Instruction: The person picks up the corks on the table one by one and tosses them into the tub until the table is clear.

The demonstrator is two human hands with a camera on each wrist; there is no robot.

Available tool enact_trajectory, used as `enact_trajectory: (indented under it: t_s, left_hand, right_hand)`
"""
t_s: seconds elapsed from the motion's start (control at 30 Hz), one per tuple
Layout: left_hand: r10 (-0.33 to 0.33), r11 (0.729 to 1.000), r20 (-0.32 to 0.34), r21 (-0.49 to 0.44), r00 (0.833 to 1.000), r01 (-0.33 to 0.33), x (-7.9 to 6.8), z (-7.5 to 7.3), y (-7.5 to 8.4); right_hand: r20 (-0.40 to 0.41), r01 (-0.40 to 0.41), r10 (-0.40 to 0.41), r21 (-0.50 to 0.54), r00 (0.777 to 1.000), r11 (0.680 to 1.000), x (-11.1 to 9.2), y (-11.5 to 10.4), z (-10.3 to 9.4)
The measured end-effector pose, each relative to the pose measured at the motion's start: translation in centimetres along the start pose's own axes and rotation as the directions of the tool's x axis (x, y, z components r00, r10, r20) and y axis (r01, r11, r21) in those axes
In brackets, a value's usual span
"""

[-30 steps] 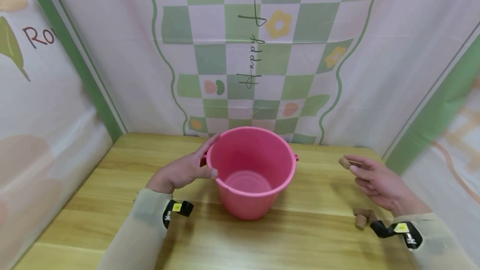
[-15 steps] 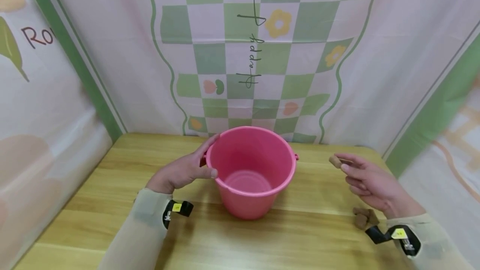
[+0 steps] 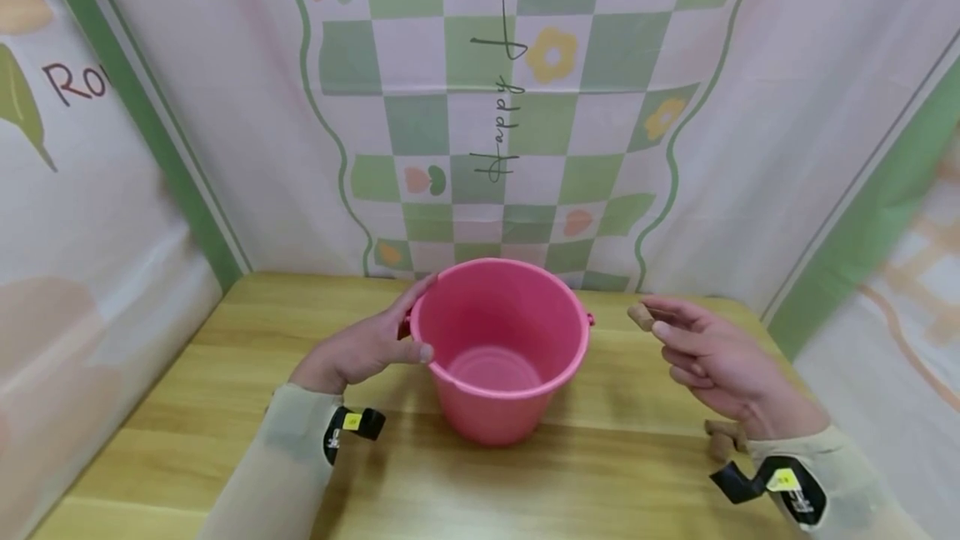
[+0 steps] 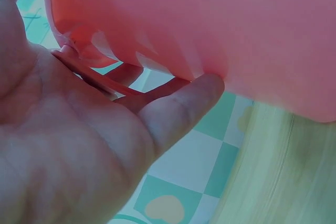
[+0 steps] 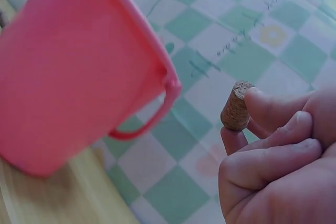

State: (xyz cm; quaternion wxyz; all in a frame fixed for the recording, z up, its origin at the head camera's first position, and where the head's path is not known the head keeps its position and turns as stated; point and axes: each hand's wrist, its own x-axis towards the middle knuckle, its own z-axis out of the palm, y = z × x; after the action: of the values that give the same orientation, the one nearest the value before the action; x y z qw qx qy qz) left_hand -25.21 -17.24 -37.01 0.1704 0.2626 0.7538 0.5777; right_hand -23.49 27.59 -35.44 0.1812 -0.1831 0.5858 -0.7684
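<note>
Wood-grained counter point(image 3: 592, 482) | pink bucket point(image 3: 498, 327), upright, smooth-walled, round-rimmed, faint rings on its floor, mid-counter | left hand point(image 3: 366, 348) at bucket's 9 o'clock, gripping its side | right hand point(image 3: 727, 363) at its 3 o'clock, thumb and fingertip pinching cork point(image 5: 236, 107) | brown pieces point(image 3: 722, 443) on counter, 4 o'clock, partly hidden | cork: brown, speckled, short cylinder, tilted, apart from bucket, 3 o'clock

Soft shadows mark the table point(image 3: 600, 482) in the bright head view; both wrist views are dimmer.
</note>
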Motion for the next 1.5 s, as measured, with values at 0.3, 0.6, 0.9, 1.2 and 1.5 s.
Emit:
enact_trajectory:
  t_s: [0.3, 0.6, 0.9, 1.2, 1.5]
  left_hand:
    - [0.002, 1.0, 0.005, -0.016, 1.0, -0.002, 0.2, -0.1, 0.4]
    - [-0.006, 1.0, 0.002, -0.01, 1.0, 0.006, 0.4, -0.2, 0.2]
    - [-0.01, 1.0, -0.004, -0.014, 1.0, 0.01, 0.3, -0.2, 0.4]
    - [0.001, 1.0, -0.001, -0.023, 1.0, -0.001, 0.1, 0.0, 0.0]
    - [0.004, 1.0, 0.0, -0.013, 1.0, -0.004, 0.0, 0.0, -0.1]
  right_hand:
    - [0.03, 0.018, -0.018, 0.009, 0.999, 1.0, 0.8, -1.0, 2.5]
    - [0.092, 0.016, -0.02, 0.047, 0.996, 0.999, 1.7, -0.6, 4.4]
    - [0.111, -0.014, 0.013, 0.008, 0.994, 1.0, 2.3, 0.0, 5.4]
    - [0.111, -0.026, 0.026, -0.001, 0.993, 1.0, 2.9, 0.1, 6.1]
    - [0.071, -0.055, 0.057, -0.027, 0.996, 0.998, 3.3, -0.1, 6.6]
